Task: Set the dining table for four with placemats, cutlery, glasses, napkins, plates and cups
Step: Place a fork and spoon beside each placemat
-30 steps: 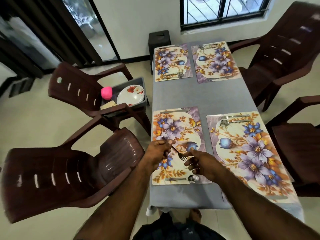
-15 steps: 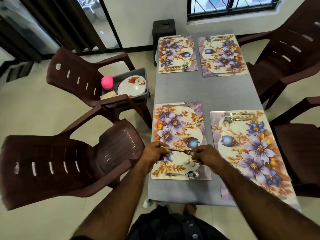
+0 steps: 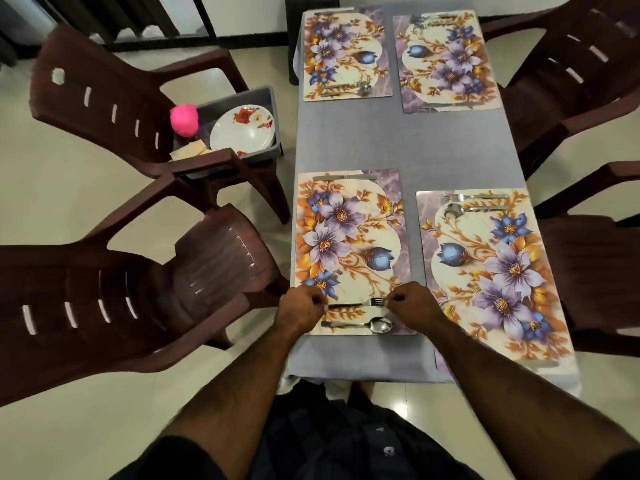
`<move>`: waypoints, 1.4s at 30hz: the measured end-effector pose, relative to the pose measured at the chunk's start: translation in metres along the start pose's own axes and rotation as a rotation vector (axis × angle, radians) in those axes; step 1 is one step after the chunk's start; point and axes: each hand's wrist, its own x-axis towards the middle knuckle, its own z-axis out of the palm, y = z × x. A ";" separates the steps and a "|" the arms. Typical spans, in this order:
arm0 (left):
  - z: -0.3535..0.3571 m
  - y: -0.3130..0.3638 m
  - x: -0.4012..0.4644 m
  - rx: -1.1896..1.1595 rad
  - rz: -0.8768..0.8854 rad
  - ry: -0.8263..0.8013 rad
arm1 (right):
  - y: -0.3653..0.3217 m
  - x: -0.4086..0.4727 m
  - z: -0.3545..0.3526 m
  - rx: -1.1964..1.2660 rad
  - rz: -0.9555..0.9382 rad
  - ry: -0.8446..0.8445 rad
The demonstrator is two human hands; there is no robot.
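Head view, looking down the length of a grey-clothed table [image 3: 401,143] with four floral placemats on it. At the near left corner lies the placemat [image 3: 349,251] being worked on. The left hand [image 3: 300,310] pinches the handle end of a fork [image 3: 356,303], and the right hand [image 3: 412,306] pinches its tines end, so the fork lies crosswise just above the near edge of that placemat; I cannot tell whether it touches the mat. Just nearer, along the same near edge, a spoon [image 3: 360,325] lies flat with its bowl to the right. At the far edge of this placemat a knife [image 3: 346,176] lies crosswise.

The near right placemat [image 3: 491,271] carries a second fork [image 3: 476,196] and a second spoon [image 3: 474,209] side by side along its far edge. Toward the far end of the table, the far left placemat [image 3: 346,53] has cutlery along its near edge, and the far right placemat [image 3: 446,58] has cutlery at both its far and near edges; the pieces there are too small to name.

Left of the table, a brown plastic chair [image 3: 114,98] holds a grey bin [image 3: 242,133] on its seat, with a flowered plate [image 3: 242,128] inside and a pink cup [image 3: 183,120] just beside it. More brown chairs stand at the near left and along the right side.
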 end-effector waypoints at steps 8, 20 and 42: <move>-0.003 0.004 0.006 0.023 -0.055 0.014 | -0.007 -0.003 -0.002 -0.072 0.058 0.016; -0.030 -0.026 -0.053 -0.097 -0.024 0.103 | -0.024 -0.030 -0.010 -0.181 -0.101 0.226; -0.009 -0.439 -0.418 -0.208 -0.486 0.211 | -0.239 -0.186 0.359 -0.970 -0.697 -0.382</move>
